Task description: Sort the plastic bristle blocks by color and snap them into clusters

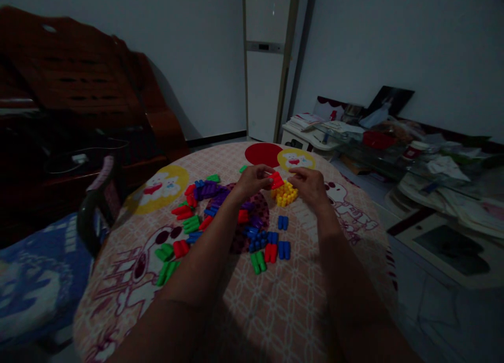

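My left hand (254, 181) is closed on a red toy building block (276, 180), pinched at the fingertips above the table. To its right, my right hand (312, 187) reaches in with thumb and forefinger slightly apart, and I see nothing between them. A pile of yellow blocks (286, 195) lies just below and between the hands. Purple blocks (208, 190) are heaped left of my left wrist, partly hidden by the forearm. Nearer to me lie blue blocks (258, 239), a red block (271, 253) and a green block (259, 262).
More green (191, 224) and red blocks (180, 248) are scattered on the left of the round, cloth-covered table (271, 310). A chair (94, 205) stands at the left edge. On the right, a cluttered glass-topped cabinet (366, 147) runs along the wall.
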{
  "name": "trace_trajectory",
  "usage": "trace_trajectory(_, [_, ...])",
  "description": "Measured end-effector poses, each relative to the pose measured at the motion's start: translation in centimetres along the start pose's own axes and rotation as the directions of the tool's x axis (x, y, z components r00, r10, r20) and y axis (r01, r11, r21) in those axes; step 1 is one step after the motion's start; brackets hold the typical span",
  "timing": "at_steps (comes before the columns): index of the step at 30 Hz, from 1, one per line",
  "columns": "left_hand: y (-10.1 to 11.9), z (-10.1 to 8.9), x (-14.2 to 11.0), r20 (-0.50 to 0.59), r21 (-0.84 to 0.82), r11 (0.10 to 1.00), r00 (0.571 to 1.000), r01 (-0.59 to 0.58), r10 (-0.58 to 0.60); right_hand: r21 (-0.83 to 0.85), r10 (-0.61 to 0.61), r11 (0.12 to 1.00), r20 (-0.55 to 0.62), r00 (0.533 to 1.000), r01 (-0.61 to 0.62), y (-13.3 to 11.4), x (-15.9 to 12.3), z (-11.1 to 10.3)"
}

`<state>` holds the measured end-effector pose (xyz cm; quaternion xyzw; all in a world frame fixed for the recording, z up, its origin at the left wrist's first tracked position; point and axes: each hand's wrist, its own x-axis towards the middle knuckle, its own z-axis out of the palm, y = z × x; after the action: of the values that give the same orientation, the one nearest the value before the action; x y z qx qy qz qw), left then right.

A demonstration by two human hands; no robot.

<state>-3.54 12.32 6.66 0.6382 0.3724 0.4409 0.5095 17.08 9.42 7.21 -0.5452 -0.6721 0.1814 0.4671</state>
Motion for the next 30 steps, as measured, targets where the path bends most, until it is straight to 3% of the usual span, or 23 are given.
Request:
trace_trajectory(6, [0.1,0.2,-0.1,-0.068,0.013,0.999,0.997,0.039,-0.038,-0.129,-0.189,0.967,0.224,0.956,0.221,-2.4,-1.0,1.5])
trace_trajectory(12, [0.4,0.7,-0.3,-0.058,0.021,0.999,0.998,0.033,-0.032,-0.329,-0.181,0.899,0.323,0.929,0.29,-2.9,-1.3,2.2])
trace_trajectory(15, [0.9,0.4,-0.4,-0.05,0.017,1.0,0.998,0.025,-0.025,-0.337,-0.188,0.907,0.212,0.959,0.253,-2.2,-0.9,1.3])
trace_trajectory(18, [1.3,-1.4,-0.7,-0.129,0.144,0.99,0.992,0.012,0.006,-0.353,-0.149,0.927,-0.025,0.988,0.131,-0.2,-0.2,-1.1])
trace_trajectory(20, [1.3,-3.4,-0.9,-0.211,0.316,0.948,0.977,0.046,0.023,-0.381,-0.064,0.925,-0.196,0.979,-0.016,1.8,0.0,-3.0])
trace_trajectory(22, [1.2,-5.4,-1.2,-0.258,0.495,0.86,0.966,0.12,0.014,-0.407,0.011,0.9,-0.342,0.94,-0.159,4.0,0.0,-4.4])
trace_trajectory(25, [0.8,-7.5,-1.6,-0.215,0.691,0.697,0.975,0.191,-0.054,-0.414,0.111,0.86,-0.417,0.902,-0.297,6.9,-0.3,-4.9])
trace_trajectory(30, [0.5,-8.7,-2.1,-0.125,0.832,0.516,0.976,0.202,-0.181,-0.39,0.218,0.845,-0.372,0.902,-0.366,9.5,-0.6,-3.6])
